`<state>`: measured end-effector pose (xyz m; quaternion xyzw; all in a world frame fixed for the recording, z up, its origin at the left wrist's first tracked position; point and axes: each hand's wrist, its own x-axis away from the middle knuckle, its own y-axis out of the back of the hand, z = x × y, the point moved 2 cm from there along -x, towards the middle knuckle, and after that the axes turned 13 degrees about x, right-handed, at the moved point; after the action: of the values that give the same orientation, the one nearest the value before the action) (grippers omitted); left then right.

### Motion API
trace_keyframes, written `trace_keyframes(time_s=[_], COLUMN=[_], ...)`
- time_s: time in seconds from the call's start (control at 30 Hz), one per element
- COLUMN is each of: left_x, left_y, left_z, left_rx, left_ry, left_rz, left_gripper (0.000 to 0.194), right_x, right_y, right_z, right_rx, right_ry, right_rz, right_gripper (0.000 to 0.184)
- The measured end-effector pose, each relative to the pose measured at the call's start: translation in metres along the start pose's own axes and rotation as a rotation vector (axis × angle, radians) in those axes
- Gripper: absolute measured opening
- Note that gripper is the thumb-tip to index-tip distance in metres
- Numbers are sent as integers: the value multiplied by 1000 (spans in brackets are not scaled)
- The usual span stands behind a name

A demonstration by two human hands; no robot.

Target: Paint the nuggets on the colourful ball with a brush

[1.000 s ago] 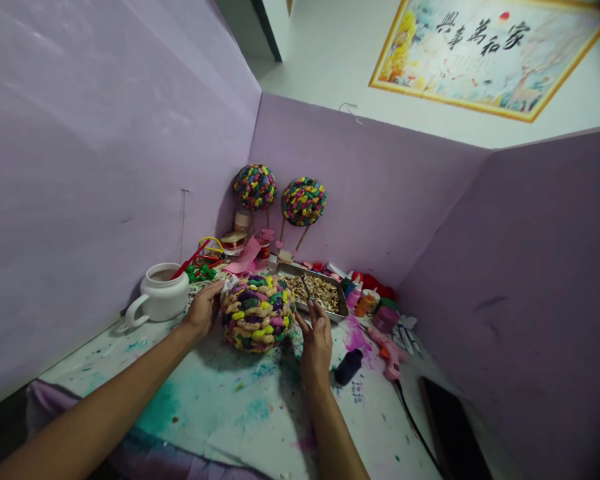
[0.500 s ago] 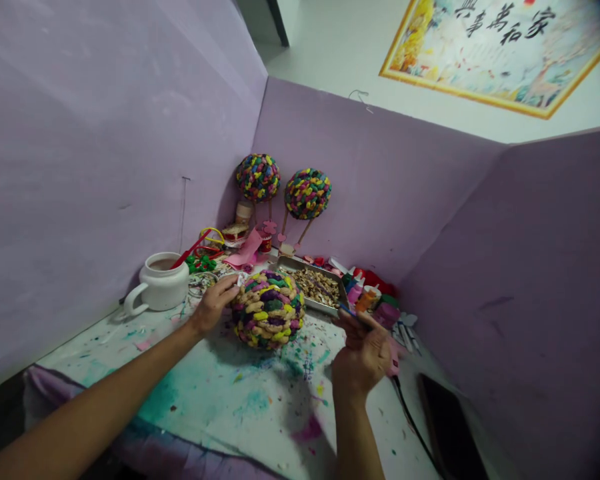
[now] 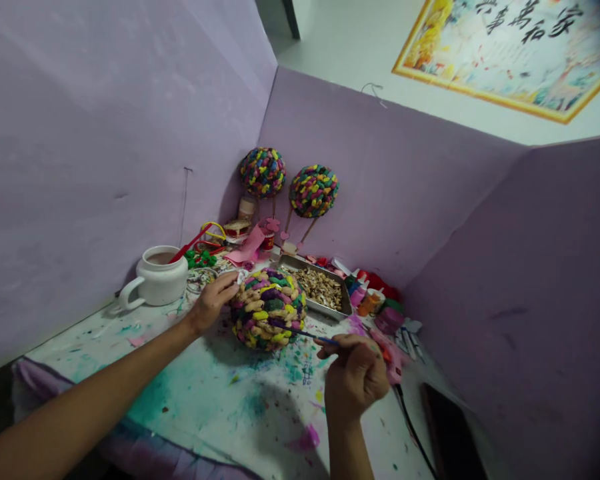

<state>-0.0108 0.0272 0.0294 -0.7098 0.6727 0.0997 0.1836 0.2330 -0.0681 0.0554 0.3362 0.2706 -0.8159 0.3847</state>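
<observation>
A ball covered in painted peanut shells [image 3: 270, 310], in purple, yellow, green, pink and bare tan, rests on the paint-stained table. My left hand [image 3: 213, 301] grips its upper left side, fingers closed beside a small white piece [image 3: 242, 275] whose kind I cannot make out. In my right hand [image 3: 357, 373], closed in a pinch, is a slim blue paintbrush [image 3: 313, 335]. Its dark tip meets the front of the ball among the tan and purple shells.
Behind the ball lies a metal tray [image 3: 347, 308] of loose shells. A white mug [image 3: 161, 283] stands left. Paint bottles [image 3: 367, 300] and a pink corded tool [image 3: 394, 363] are right, with a dark phone-like slab [image 3: 450, 427] nearer. Two finished-looking balls [image 3: 313, 191] lean at the back wall.
My right hand has turned and brought the brush leftward, so its tip now reaches the ball. My left hand keeps its place on the ball. The view has shifted slightly.
</observation>
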Motion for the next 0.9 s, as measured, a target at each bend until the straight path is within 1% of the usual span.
trace_keyframes(time_s=[0.1,0.3,0.37,0.43,0.5,0.57,0.63,0.7,0.73,0.8,0.87,0.9], left_x=[0,0,0,0,0,0,0,0,0,0,0,-1], left_y=[0,1,1,1,1,1,1,0,0,0,1,1], left_z=[1,5,7,8,8,8,7,6,6,6,7,8], left_rx=[-58,-134,-147,-154,-156,-155,-151,-147,-145,-141,-135,-132], left_ry=[-3,-6,-11,-18,-27,-34,-35,-31,-29,-26,-26,-27], left_rz=[23,34,34,33,33,38,46,51,52,49,45,42], left_gripper=[54,61,62,63,62,60,61,63,64,67,69,70], right_x=[-3,-10,-10,-9,-8,-8,-9,-11,-11,-11,-10,-10], right_y=[4,5,3,1,2,3,5,5,5,3,2,2], right_z=[-3,1,1,0,-1,-1,0,0,0,-1,-4,-5], right_rx=[52,30,-12,-46,-31,17,40,13,-14,-55,-43,-19], right_ry=[-25,-85,-102,-115,-110,-102,-107,-130,-142,-158,-151,-138], right_rz=[-6,-160,-142,-94,-71,-90,-139,-171,-167,-119,-68,-62], right_gripper=[34,36,36,35,34,35,36,36,36,35,36,36])
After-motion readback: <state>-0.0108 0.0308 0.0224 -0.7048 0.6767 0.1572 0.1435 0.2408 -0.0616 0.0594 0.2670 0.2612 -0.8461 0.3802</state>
